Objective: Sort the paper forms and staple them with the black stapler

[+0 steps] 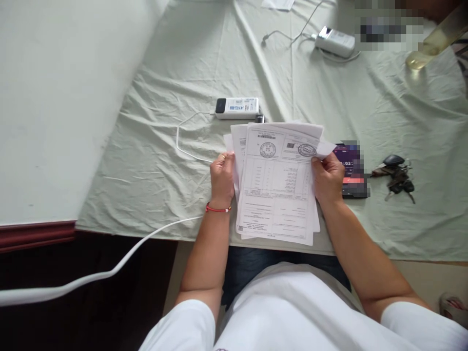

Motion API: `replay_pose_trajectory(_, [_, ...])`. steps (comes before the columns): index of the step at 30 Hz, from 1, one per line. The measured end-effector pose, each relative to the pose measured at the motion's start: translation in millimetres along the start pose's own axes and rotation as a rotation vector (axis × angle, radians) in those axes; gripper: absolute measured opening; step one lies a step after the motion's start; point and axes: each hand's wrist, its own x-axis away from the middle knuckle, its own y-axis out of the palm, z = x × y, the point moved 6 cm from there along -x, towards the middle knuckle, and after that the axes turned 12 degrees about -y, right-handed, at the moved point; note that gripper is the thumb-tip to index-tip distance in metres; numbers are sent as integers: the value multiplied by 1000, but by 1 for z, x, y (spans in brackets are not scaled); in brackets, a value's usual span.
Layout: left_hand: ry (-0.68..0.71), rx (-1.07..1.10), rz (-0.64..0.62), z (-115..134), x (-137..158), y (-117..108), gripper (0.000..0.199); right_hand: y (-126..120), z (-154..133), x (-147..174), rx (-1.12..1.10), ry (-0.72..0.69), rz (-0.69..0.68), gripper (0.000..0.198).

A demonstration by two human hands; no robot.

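Observation:
A loose stack of printed papers (276, 183) is held up between my hands over the table's near edge. Two round stamps show on the top sheet, whose print appears upside down, and the sheets beneath stick out unevenly. My left hand (222, 178), with a red bracelet at the wrist, is closed on the left edge of the stack. On the other side, my right hand (329, 175) pinches the upper right edge, thumb on top. Just beyond the right hand lies a phone (353, 170) with a lit screen, partly covered by the hand and blurred.
A white power bank (237, 108) with a cable lies behind the papers; another power bank (335, 42) is farther back. Keys (398, 178) lie right of the phone. A glass tube of yellowish liquid (435, 44) is at upper right. A white cable (120, 265) crosses the lower left.

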Motion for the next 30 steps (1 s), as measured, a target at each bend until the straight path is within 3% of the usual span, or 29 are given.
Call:
replay_pose_trajectory(3, [7,19,-69,2,3,4,34,1,-2,0,28,-14,-18,18])
replay_pose_trajectory(10, [42,-7,86,1,-3,-9,36,6,-11,1,114,-46,-71,25])
replay_pose_trajectory(16, [16,114,82,0,-6,-9,37,10,-10,1,80,-8,-97,25])
replay_pose_trajectory(22, [56,138,74,-8,-11,-10,22,-3,-17,-2,172,-58,33,18])
replay_pose_trajectory(30, [132,15,102,1,-6,-14,60,-2,-18,-2,107,-45,44,23])
